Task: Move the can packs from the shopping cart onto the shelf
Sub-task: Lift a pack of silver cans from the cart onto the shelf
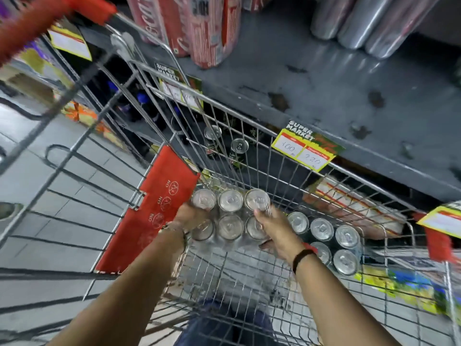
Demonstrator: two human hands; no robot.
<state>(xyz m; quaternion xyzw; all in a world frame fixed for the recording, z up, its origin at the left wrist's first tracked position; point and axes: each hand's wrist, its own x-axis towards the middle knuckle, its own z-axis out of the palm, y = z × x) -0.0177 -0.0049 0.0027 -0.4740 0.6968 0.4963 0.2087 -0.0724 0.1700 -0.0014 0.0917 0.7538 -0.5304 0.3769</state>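
Both hands are down in the shopping cart (249, 275), clamped on either end of a six-can pack (229, 216): left hand (192, 216) wrapped round the left side, right hand (274, 231) gripping the right end w/ fingers over the can tops. The pack sits low in the basket, near the red flap (159, 203). Prob. heavy for its size if full, stiff as a block, but the clear wrap looks slick and can stretch, so best to carry from the sides or underneath, not by the film alone. A second pack (329, 243) lies just beside it to the right, close to the right wrist, so a straight-up lift avoids knocking it. Beyond, the cart's far wire wall (274, 156) stands between pack and shelf (311, 78); the pack must clear that rim and the price tag (303, 151) hanging off the shelf edge. The shelf has plenty of bare room mid-span, w/ red cans (189, 26) at back left and silver cans (361, 23) at back right.
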